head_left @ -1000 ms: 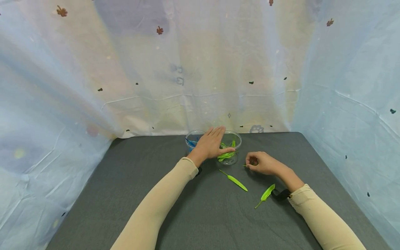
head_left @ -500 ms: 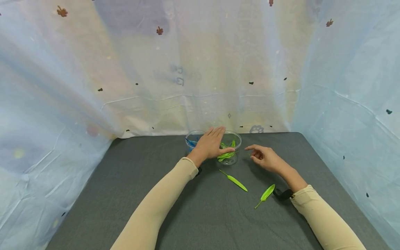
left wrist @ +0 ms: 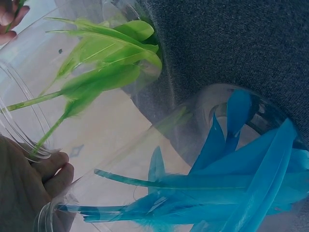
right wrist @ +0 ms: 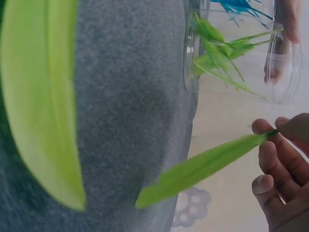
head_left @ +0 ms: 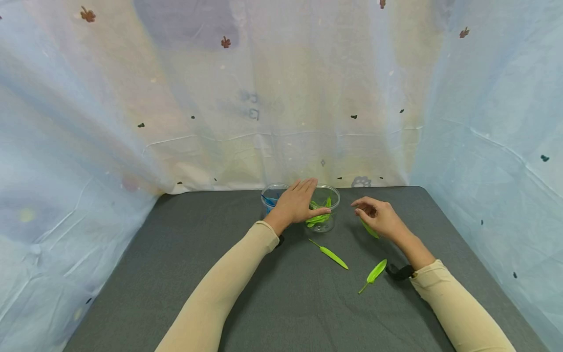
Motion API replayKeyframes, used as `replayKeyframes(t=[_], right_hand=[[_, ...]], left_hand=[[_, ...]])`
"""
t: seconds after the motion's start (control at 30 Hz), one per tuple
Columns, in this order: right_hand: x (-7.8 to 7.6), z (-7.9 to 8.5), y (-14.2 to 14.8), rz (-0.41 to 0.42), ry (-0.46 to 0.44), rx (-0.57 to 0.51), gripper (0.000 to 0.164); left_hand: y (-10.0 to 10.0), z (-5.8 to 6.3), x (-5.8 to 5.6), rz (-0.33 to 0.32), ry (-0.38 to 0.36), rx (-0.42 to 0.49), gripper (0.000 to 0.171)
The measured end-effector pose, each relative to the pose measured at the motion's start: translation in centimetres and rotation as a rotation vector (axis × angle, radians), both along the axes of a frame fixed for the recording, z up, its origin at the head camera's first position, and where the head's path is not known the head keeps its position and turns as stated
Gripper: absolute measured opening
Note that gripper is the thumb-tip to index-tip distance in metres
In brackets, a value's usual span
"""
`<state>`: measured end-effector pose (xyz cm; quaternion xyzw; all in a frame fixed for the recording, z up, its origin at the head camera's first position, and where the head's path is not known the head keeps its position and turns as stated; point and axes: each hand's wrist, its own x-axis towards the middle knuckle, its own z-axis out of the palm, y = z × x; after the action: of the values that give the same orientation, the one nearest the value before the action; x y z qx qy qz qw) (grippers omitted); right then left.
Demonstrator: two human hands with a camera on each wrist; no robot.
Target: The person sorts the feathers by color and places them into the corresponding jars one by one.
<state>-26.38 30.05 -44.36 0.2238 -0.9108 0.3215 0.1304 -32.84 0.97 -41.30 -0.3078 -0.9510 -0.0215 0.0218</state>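
My right hand (head_left: 379, 217) pinches a green feather (right wrist: 203, 169) by its quill tip between thumb and finger, with the vane hanging down over the table in the head view. To its left stands a clear plastic jar (head_left: 335, 199) with several green feathers (left wrist: 104, 72) inside. A second clear jar (head_left: 265, 191), holding blue feathers (left wrist: 251, 164), stands beside it. My left hand (head_left: 295, 203) rests across the rims of both jars, fingers straight and thumb over the green feathers' jar.
Two loose green feathers lie on the dark grey table (head_left: 184, 293): one feather (head_left: 335, 258) in front of the jars, another feather (head_left: 377, 272) near my right wrist. A patterned curtain (head_left: 281, 98) hangs behind the table's far edge.
My right hand rises slightly from the table and turns, so the green feather in its fingers now shows hanging below. The left hand, jars and loose feathers stay in place.
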Motion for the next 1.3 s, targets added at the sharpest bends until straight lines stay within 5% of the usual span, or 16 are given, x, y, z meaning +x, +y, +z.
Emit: replayKeyframes(t=[0.7,1.0,1.3], right_hand=[[0.1,1.8,0.4,-0.150,0.324,-0.263,0.016],[0.2,4.5,-0.8,-0.103,0.449,-0.473,0.018],[0.4,6.1,-1.8,-0.065,0.433,-0.633,0.014]], left_hand=[[0.0,0.0,0.0,-0.017,0.014,0.001,0.110],[0.0,0.0,-0.2,-0.023,0.013,-0.002,0.109],[-0.1,0.0,-0.1,-0.027,0.008,0.003,0.109]])
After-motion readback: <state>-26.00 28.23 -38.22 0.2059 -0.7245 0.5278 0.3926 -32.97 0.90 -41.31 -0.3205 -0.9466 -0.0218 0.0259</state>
